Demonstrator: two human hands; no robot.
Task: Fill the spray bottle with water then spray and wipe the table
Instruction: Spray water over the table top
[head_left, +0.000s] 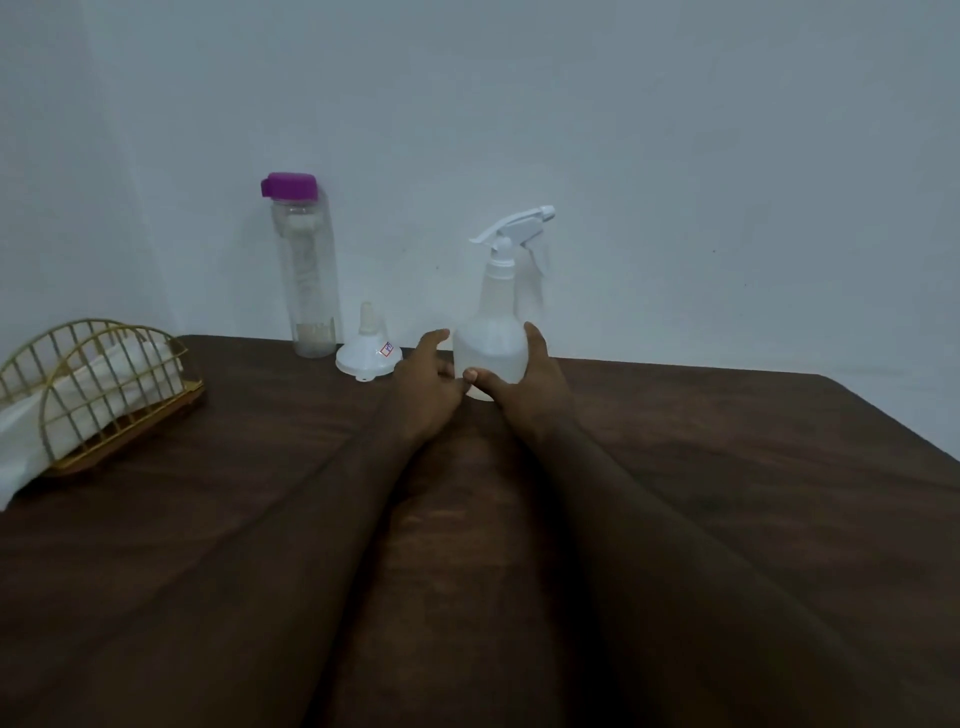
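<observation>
A spray bottle stands upright near the table's far edge, between two hands. The right hand wraps around its base. The left hand lies open just beside it, next to a white funnel.

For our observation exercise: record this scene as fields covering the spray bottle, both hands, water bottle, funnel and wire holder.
Spray bottle: upright on table, trigger head on
Right hand: grips the bottle's body
Left hand: fingers straight, at the bottle's left side
Water bottle: upright, purple lid on
Funnel: wide mouth down, spout up
Wire holder: holds white cloth, far left
</observation>
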